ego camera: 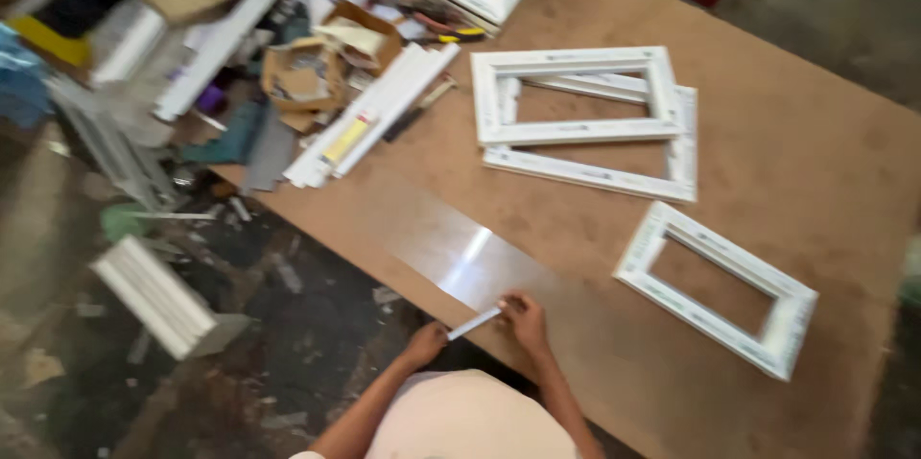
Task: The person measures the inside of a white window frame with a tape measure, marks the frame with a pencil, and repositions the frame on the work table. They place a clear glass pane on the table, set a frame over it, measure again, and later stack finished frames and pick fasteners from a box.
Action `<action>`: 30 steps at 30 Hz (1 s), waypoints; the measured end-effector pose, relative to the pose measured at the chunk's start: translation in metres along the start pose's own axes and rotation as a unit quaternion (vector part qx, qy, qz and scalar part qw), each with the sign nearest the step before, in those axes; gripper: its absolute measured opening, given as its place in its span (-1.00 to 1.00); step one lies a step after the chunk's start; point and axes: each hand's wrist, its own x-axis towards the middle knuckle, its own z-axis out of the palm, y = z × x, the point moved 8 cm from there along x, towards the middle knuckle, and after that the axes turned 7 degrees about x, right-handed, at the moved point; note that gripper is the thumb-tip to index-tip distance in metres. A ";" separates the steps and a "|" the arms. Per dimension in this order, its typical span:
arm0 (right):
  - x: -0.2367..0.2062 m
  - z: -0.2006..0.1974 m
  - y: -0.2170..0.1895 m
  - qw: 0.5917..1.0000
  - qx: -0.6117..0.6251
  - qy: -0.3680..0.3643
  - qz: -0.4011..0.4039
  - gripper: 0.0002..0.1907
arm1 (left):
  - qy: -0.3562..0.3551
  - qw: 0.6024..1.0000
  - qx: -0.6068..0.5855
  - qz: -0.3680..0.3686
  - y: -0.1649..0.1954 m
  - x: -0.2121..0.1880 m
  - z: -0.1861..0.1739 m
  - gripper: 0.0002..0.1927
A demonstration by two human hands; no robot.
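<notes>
Holding a short white strip (475,323) over the near edge of the brown table (767,162), you pinch one end in your left hand (426,342) and the other in your right hand (524,317), both closed narrowly on it. Judged by its look, it is light, stiff and slender, best gripped at the ends as now. Its long axis runs from lower left up to the right, beside a glossy sheet (460,248); white frames (715,286) lie well apart.
</notes>
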 end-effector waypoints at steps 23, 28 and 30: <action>0.114 0.086 -0.070 0.993 -0.080 0.004 -0.083 -0.73 | 0.044 0.994 -0.096 -0.027 -0.046 0.038 -0.147 -0.76; 0.134 0.114 -0.055 0.995 -0.094 -0.007 -0.036 -0.68 | 0.150 0.957 -0.210 -0.130 -0.106 0.029 -0.198 -0.75; 0.154 0.135 -0.052 0.995 -0.095 -0.031 -0.030 -0.69 | 0.211 0.942 -0.233 -0.119 -0.128 0.029 -0.234 -0.75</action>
